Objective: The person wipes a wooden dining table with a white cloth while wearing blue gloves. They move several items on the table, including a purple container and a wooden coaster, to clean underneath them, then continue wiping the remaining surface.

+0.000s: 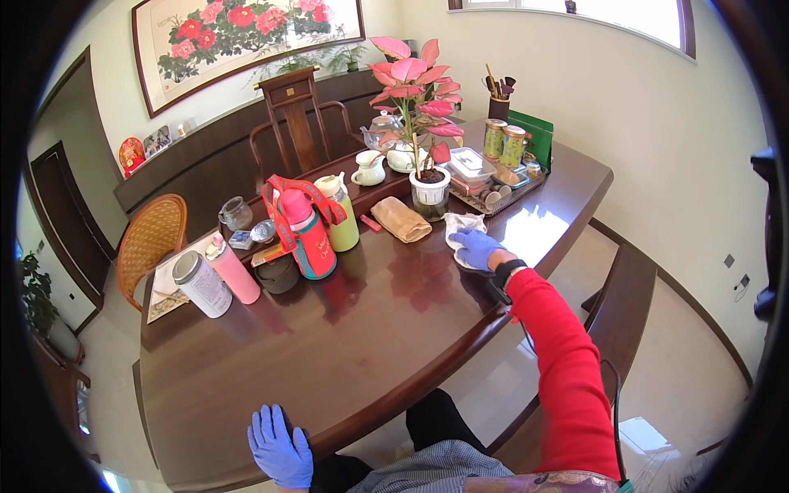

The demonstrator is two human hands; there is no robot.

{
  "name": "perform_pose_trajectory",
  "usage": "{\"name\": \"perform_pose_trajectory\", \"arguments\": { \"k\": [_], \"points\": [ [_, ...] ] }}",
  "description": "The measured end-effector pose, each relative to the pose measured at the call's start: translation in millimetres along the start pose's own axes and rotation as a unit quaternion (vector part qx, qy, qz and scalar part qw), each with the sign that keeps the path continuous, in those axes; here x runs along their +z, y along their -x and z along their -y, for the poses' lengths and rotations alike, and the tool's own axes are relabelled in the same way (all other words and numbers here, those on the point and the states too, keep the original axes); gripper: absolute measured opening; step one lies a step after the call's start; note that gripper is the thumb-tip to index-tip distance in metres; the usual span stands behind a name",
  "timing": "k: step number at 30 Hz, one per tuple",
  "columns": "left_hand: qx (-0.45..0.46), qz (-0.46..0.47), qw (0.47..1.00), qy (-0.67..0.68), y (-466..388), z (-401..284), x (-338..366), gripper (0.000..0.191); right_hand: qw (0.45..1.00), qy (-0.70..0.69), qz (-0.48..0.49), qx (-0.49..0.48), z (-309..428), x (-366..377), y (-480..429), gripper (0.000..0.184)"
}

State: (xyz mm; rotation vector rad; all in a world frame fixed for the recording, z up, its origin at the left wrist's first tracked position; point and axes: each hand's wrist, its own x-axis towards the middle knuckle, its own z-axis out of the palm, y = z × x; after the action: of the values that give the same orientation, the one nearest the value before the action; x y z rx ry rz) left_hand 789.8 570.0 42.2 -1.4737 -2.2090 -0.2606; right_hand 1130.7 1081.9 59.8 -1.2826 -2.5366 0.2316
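My right hand (476, 248), in a blue glove, presses a white cloth (456, 227) against the dark wooden tabletop (363, 326). The cloth bunches under the palm and shows past the fingertips. Just beyond it stands a potted plant with pink leaves (410, 71), its white pot (430, 190) set in a clear glass vessel. A folded tan towel (402, 219) lies to the left of the cloth. My left hand (281, 447), also gloved in blue, rests flat at the near edge of the table, holding nothing, its thumb spread from the fingers.
Along the left stand a grey-lidded can (202, 285), a pink bottle (233, 269), a red-and-teal bottle carrier (314, 243) and a green bottle (344, 212). Behind are a cream pitcher (368, 168) and a glass teapot (383, 129). A tray (508, 198) with containers sits right. A wooden bench (619, 308) flanks the table.
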Motion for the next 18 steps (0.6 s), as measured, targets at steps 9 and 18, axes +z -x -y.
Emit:
{"name": "perform_pose_trajectory", "arguments": {
  "k": [9, 18],
  "points": [
    [0.009, -0.023, 1.0, -0.012, -0.8, -2.2, 0.2, 0.051, 0.969, -0.029, 0.001, -0.245, 48.2, 31.2, 32.0, 0.043],
    [0.012, -0.029, 0.999, -0.007, -3.5, -3.9, -2.7, 0.049, 0.992, -0.027, -0.013, -0.125, -16.4, -16.3, 72.6, 0.047]
  ]
}}
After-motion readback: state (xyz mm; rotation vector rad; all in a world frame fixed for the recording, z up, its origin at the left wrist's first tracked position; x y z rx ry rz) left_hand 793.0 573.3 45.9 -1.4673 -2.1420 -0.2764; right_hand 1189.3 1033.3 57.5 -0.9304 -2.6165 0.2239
